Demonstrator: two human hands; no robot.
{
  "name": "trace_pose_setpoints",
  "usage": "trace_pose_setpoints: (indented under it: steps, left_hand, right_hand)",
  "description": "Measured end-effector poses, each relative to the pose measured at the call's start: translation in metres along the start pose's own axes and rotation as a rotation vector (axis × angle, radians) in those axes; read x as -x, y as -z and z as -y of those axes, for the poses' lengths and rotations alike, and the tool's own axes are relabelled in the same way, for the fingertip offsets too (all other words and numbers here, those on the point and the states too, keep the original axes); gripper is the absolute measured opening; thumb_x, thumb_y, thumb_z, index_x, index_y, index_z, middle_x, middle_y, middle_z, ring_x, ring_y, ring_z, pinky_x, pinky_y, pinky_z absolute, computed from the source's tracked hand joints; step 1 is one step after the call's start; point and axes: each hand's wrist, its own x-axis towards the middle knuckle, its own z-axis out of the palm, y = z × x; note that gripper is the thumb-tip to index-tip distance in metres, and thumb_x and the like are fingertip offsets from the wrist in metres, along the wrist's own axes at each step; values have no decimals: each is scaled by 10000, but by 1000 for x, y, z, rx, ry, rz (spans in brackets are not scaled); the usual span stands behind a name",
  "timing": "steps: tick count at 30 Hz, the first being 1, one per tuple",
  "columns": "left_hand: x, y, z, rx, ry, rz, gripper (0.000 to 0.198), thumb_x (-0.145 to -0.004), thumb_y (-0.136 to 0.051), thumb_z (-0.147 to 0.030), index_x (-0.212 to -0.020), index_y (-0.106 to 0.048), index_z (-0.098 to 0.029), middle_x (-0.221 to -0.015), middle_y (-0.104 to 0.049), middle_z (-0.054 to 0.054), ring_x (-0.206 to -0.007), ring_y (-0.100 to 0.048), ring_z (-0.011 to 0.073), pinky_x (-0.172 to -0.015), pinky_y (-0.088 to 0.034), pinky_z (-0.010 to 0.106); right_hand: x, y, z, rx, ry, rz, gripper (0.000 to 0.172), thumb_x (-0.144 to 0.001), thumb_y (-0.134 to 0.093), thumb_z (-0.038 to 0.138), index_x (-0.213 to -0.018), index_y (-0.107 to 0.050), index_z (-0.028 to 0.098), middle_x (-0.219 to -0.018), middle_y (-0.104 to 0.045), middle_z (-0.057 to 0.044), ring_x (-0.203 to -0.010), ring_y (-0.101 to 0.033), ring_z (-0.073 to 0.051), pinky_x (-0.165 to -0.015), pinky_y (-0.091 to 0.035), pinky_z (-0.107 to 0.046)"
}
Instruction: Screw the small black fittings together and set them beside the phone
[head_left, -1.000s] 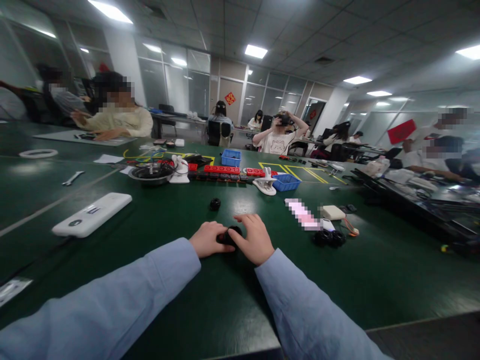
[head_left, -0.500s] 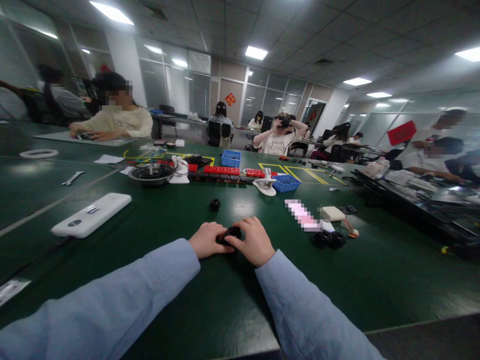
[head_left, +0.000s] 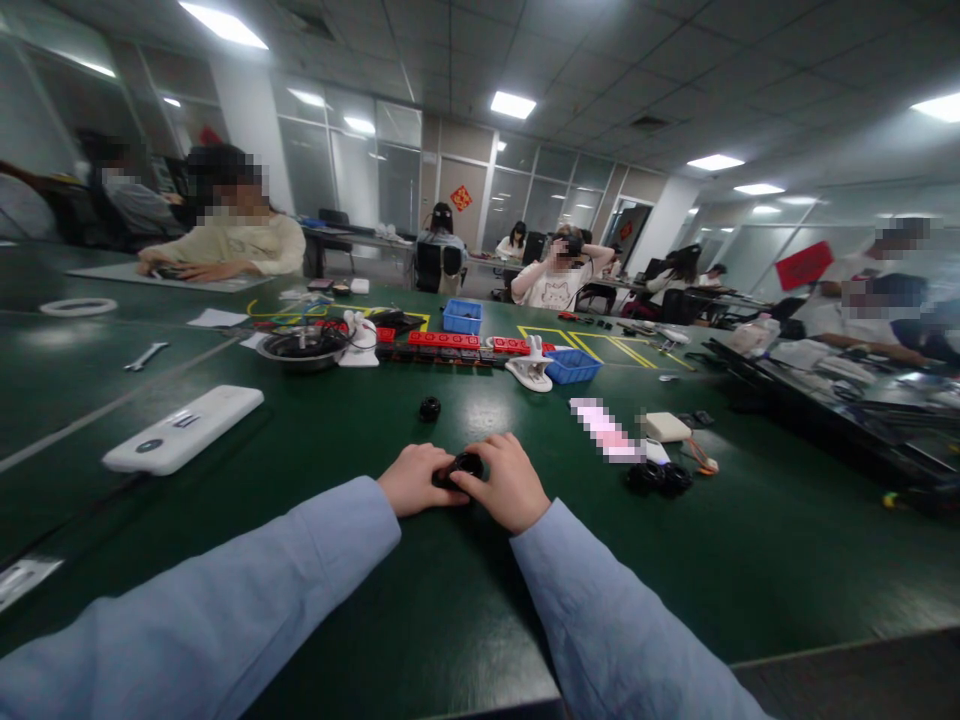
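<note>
Close to the table top, a small black wheel [head_left: 469,464] sits between my two hands. My left hand [head_left: 412,481] grips it from the left, fingers closed against its side. From the right my right hand [head_left: 513,484] curls around it, with the thumb across the near side. The hands hide much of its lower part. Just beyond them a second black wheel [head_left: 430,409] rests on the green table [head_left: 360,580]. Two more black wheels [head_left: 660,478] lie together to the right, beside a blurred pink phone-like object [head_left: 604,430].
At left are a white power-bank-like device [head_left: 184,430] with a cable and a wrench [head_left: 146,357]. Farther back stand a dark round bowl [head_left: 304,348], red parts [head_left: 444,341], white clamps and a blue bin [head_left: 572,366]. A black tray [head_left: 825,410] sits at right. Co-workers sit around.
My hands and the wheel between them show no visible movement. Across the table, a co-worker with raised arms has shifted slightly.
</note>
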Motion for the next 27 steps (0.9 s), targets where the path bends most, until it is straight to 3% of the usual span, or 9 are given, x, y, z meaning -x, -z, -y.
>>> trace_pose_setpoints:
  steps: [17, 27]
  left_hand:
    - [-1, -1, 1, -32, -2, -4, 338, -710, -606, -501, -646, -523, -179, -686, -564, -10, -703, -509, 180, -634, -332, 287]
    - [0, -2, 2, -38, 7, -18, 331, -701, -614, -491, -650, -528, -175, -698, -567, 2, -715, -514, 189, -647, -340, 291]
  right_hand:
    - [1, -2, 1, -29, 60, 4, 238, -774, -603, 258, -982, -642, 150, -909, -589, -72, -868, -454, -194, -791, -372, -316]
    - [0, -1, 3, -62, 102, 11, 310, -738, -592, 196, -1036, -637, 122, -975, -620, -76, -866, -461, -195, -810, -371, -312]
